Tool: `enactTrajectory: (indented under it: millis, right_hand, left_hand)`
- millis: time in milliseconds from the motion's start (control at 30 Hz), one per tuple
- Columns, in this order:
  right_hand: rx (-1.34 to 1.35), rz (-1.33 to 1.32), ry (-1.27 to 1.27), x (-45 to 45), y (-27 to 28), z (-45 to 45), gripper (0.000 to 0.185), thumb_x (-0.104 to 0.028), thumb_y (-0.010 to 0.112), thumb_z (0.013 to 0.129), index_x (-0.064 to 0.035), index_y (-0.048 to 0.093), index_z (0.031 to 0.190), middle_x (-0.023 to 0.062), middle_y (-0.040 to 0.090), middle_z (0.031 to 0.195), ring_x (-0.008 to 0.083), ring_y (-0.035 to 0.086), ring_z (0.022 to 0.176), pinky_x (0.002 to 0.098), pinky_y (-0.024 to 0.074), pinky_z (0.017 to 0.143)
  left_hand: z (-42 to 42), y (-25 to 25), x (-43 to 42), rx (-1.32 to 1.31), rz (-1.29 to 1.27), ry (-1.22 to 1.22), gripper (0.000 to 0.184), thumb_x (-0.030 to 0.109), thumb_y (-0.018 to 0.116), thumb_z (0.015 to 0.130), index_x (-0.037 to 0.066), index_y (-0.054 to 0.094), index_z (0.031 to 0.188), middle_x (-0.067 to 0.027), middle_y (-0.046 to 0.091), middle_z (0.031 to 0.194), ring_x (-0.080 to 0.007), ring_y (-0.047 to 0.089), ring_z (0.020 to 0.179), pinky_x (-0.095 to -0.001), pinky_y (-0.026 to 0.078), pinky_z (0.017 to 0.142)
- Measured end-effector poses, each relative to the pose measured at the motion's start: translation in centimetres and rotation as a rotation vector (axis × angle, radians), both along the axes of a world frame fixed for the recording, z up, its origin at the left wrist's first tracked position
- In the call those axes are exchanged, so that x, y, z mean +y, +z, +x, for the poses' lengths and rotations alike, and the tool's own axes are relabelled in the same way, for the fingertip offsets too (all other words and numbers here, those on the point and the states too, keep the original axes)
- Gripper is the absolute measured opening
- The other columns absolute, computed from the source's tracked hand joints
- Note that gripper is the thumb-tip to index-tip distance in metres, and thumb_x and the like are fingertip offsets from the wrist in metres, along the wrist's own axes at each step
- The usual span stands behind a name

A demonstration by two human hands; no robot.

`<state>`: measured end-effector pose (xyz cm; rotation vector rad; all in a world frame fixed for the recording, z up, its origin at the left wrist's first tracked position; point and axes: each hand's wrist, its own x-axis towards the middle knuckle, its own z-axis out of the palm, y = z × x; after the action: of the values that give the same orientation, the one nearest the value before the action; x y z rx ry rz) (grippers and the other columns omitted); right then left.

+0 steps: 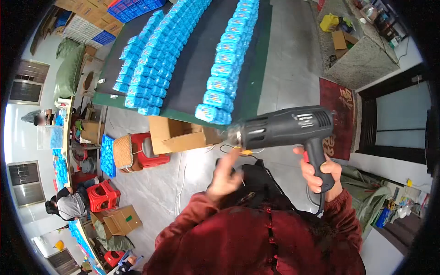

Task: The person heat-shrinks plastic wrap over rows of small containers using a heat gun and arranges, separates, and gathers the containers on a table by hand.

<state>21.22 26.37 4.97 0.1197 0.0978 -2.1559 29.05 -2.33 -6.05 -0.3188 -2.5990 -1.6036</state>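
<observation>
Heat gun [288,129] is in my right hand [333,171], fingers wrapped round its grip, nozzle pointing left, near the surface's [190,73] close edge. Left hand [223,178], blurred, fingers apart, nothing visible in it, just below the nozzle. I'd want a firm grip and those fingers well clear of the nozzle. Surface: dark, green-edged, rows of blue packs [221,71]. Cardboard box [185,143] by its edge; red mat [337,107] right; person [73,201] far left.
</observation>
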Motion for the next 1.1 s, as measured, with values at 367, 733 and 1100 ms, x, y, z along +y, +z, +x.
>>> enactTrajectory:
  millis: [367, 733, 1100]
  right_hand:
    - [0.12, -0.114, -0.509, 10.9, 7.1, 1.0, 0.074, 0.001, 0.044, 0.079, -0.0002, 0.0, 0.138, 0.0081, 0.037, 0.087, 0.0143, 0.038, 0.056, 0.0251, 0.0315, 0.04]
    - [0.368, -0.105, -0.461, 24.3, 10.9, -7.7, 0.073, 0.003, 0.042, 0.081, -0.0019, -0.002, 0.139, 0.0065, 0.033, 0.085, 0.0134, 0.036, 0.058, 0.0243, 0.0304, 0.04]
    - [0.78, 0.391, -0.542, 39.5, 18.0, -24.4, 0.061, 0.0, 0.037, 0.087, -0.0021, 0.006, 0.139, 0.0087, 0.04, 0.095, 0.0108, 0.035, 0.061, 0.023, 0.0336, 0.053]
  left_hand:
    - [-3.4, -5.0, 15.4, -0.537, -0.227, -0.964, 0.061, 0.005, 0.058, 0.063, 0.007, 0.045, 0.123, -0.0114, 0.05, 0.117, -0.0309, 0.047, 0.106, -0.0356, 0.038, 0.084]
    - [-5.9, -8.8, 25.3, -0.531, 0.096, -0.689, 0.033, 0.028, 0.048, 0.087, -0.001, 0.059, 0.097, -0.0137, 0.062, 0.089, -0.0288, 0.054, 0.07, -0.034, 0.043, 0.07]
    - [-3.8, -9.5, 22.7, -0.286, -0.29, -0.077, 0.043, 0.037, 0.043, 0.091, 0.002, 0.052, 0.068, -0.0112, 0.053, 0.067, -0.0247, 0.048, 0.06, -0.0338, 0.04, 0.063]
